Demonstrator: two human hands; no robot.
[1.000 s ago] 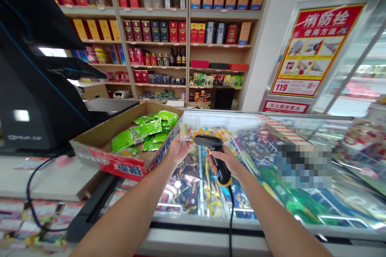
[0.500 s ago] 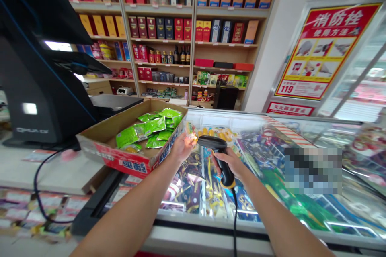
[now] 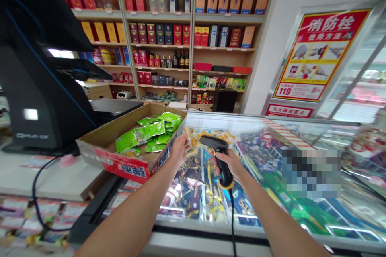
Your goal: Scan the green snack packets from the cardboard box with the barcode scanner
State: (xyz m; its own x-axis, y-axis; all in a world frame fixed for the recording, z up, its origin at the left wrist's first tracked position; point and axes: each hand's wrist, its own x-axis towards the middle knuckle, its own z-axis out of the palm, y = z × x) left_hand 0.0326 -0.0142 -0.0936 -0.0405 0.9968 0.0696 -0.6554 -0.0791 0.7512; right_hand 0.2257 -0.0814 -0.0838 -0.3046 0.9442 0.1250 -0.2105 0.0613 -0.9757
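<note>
My right hand (image 3: 230, 164) grips the handle of a black corded barcode scanner (image 3: 217, 152), its head pointing left. My left hand (image 3: 180, 150) is just left of the scanner head, fingers closed on a small clear snack packet (image 3: 190, 138) held in front of it. Both hands hover above the glass lid of a chest freezer (image 3: 271, 156) filled with wrapped ice creams. Right beside my left hand is a cardboard box (image 3: 120, 164) holding several green snack packets (image 3: 150, 130).
A black checkout terminal (image 3: 33, 88) stands at the left on a white counter (image 3: 45, 180), its cable hanging down. Wooden shelves (image 3: 181, 28) of boxed and bottled goods fill the back wall. A red fire-hydrant poster (image 3: 316, 56) hangs on the right.
My left hand has turned and drawn the packet closer to the scanner head. The view has shifted slightly; the scanner stays in my right hand.
</note>
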